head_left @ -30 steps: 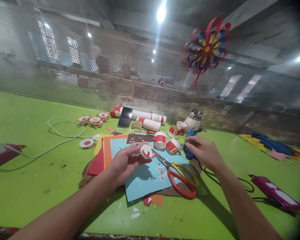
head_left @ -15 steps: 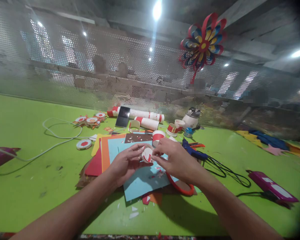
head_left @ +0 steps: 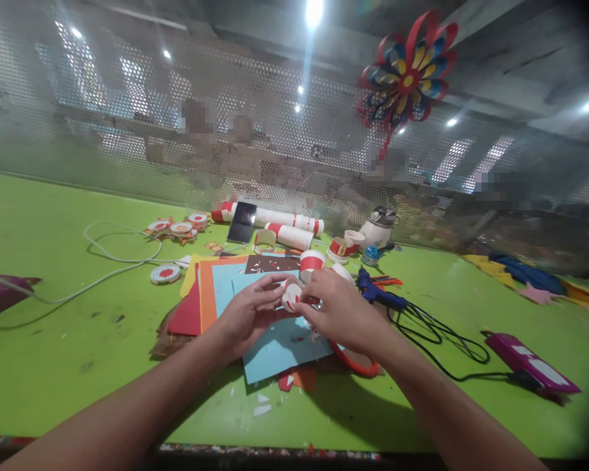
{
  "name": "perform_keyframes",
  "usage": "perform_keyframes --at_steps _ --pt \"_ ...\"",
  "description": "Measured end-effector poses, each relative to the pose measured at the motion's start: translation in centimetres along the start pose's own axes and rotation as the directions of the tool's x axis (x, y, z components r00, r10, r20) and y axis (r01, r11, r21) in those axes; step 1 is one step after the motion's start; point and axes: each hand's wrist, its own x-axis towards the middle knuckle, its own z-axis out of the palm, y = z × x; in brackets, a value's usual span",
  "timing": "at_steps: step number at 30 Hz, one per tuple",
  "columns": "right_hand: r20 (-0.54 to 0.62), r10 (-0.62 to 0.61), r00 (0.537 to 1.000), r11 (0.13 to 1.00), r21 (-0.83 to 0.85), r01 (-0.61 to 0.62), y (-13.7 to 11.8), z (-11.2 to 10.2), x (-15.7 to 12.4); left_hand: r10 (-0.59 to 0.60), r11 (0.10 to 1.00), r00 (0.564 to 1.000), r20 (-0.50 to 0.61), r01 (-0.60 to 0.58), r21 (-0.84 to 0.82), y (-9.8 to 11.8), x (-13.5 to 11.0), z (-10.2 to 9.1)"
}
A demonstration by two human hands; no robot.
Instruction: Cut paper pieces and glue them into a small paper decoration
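Observation:
A small white paper cup base [head_left: 291,298] with red bits on it is held up over the coloured sheets. My left hand [head_left: 250,313] grips it from the left, fingers curled round its side. From the right, my right hand [head_left: 332,297] pinches at its edge, thumb and forefinger close together at a small red piece. Whether that piece is stuck to the base I cannot tell. Below lies light blue paper [head_left: 269,360] with white and red snippets. Just behind the hands stands a red-and-white paper cup [head_left: 311,263]. Orange scissor handles [head_left: 356,364] show partly under my right forearm.
A blue glue gun [head_left: 380,291] with a coiled black cord lies to the right, near a purple power strip [head_left: 530,362]. Stacked cups [head_left: 288,236], a phone [head_left: 242,222] and a bottle [head_left: 377,229] stand behind. Decorated discs [head_left: 165,273] and a white cable [head_left: 86,291] lie left.
The view has shifted slightly. Both hands stay at the cup base, which is turned a little, and my right fingers remain at its edge.

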Motion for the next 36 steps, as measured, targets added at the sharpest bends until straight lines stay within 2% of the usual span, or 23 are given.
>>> perform_keyframes --at_steps 4,10,17,21,26,31,36 --pt "0.017 0.054 0.998 0.998 -0.033 -0.053 -0.1 0.3 0.4 0.031 0.999 0.999 -0.026 -0.032 -0.028 -0.1 -0.1 0.0" --pt "-0.015 0.087 0.996 0.996 -0.033 -0.088 0.0 0.7 0.6 0.058 0.996 0.997 -0.044 -0.061 -0.065 -0.2 -0.1 0.1" --pt "-0.061 0.114 0.992 0.984 0.148 -0.104 0.0 0.6 0.4 0.081 0.992 0.996 -0.031 -0.084 -0.096 -0.2 0.1 -0.2" --pt "-0.108 0.106 0.989 0.974 0.21 -0.081 0.1 0.6 0.3 0.083 0.994 0.997 0.003 -0.083 -0.078 -0.5 0.2 -0.5" --pt "-0.165 0.036 0.986 0.984 0.181 -0.006 0.2 0.5 -0.1 0.079 0.995 0.997 0.006 -0.078 -0.069 -0.6 0.2 -0.6" --pt "-0.137 0.006 0.991 0.983 0.182 0.019 0.5 0.2 -0.2 0.052 0.996 0.999 -0.005 -0.052 -0.074 -0.5 0.2 -0.5" --pt "-0.093 0.065 0.994 0.969 0.245 -0.041 0.5 -0.3 -0.3 0.028 0.997 0.999 -0.028 -0.03 -0.073 -0.3 0.2 -0.4"
